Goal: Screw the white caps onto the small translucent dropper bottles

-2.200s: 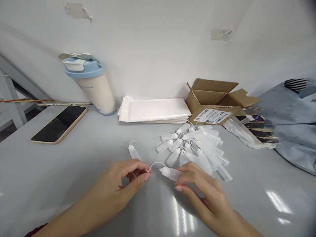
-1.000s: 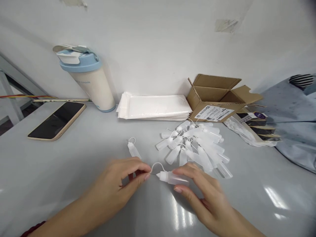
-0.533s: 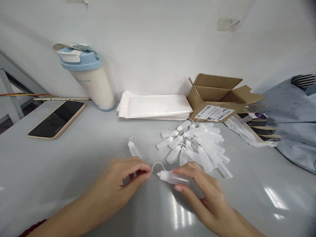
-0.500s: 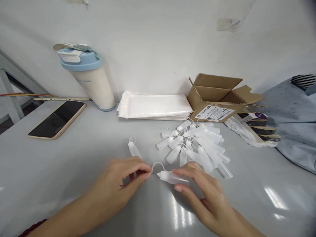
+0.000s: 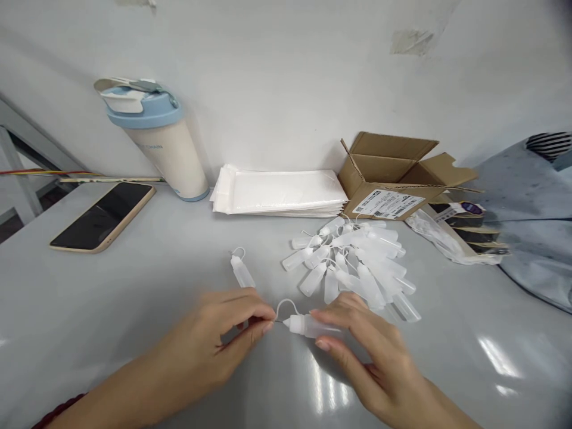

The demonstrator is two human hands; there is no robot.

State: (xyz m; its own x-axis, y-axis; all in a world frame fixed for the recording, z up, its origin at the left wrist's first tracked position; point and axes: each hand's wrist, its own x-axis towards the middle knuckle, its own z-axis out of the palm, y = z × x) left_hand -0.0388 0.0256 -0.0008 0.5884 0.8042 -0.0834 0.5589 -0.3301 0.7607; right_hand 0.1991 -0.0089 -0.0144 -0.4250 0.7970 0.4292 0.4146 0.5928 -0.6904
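In front of me a small translucent squeeze bottle (image 5: 308, 326) with a pointed dropper tip lies sideways, tip to the left. My right hand (image 5: 370, 351) grips its body between thumb and fingers. My left hand (image 5: 227, 328) pinches the end of the bottle's curved white strap (image 5: 286, 301), and the small cap there is mostly hidden by the fingertips. A thin dark pin runs from those fingertips to the dropper tip. Just beyond my left hand lies another such bottle (image 5: 242, 273). A pile of similar bottles (image 5: 357, 256) lies behind my right hand.
A phone (image 5: 102, 217) and a blue-lidded tumbler (image 5: 167, 155) are at the back left. White padded envelopes (image 5: 286, 190) are stacked against the wall, beside an open cardboard box (image 5: 393, 179). Right of it sit a plastic-wrapped package (image 5: 465, 232) and pale blue fabric (image 5: 531, 208).
The held bottle and both hands have shifted slightly down. The bottle lies a little more level, and its dropper tip is closer to the left fingertips.
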